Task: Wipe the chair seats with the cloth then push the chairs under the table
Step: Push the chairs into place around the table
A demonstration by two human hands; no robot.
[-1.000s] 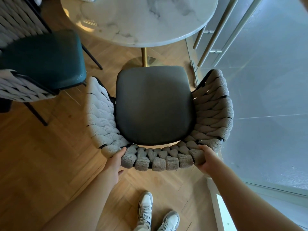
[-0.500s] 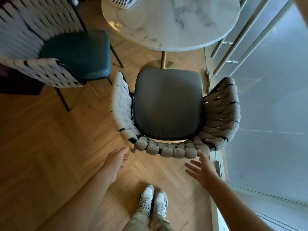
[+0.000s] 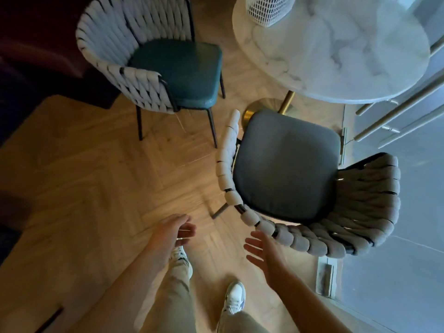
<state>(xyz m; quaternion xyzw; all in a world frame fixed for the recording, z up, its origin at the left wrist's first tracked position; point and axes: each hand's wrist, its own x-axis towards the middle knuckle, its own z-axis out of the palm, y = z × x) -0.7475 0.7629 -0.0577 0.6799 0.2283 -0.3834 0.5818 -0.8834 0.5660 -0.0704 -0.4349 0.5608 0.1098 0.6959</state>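
both hands are empty and hold nothing: the left hand hangs over the floor with fingers loosely extended, and the right hand is spread, palm up, fingers straight, just short of the near chair's woven back without touching it. below them are beige trousers and two white sneakers on the herringbone wood floor

the near chair has a dark grey square cushion and a curved backrest of thick grey woven rope on a black frame; the rope wraps from its left side round to the right. its open front faces the table, and the front edge of the seat lies near the brass pedestal base, only just under the tabletop's rim

further off to the left stands the second chair, with a teal seat and pale woven back, its open side turned right toward the table, well clear of it

the round white marble table carries a white mesh basket at its far edge
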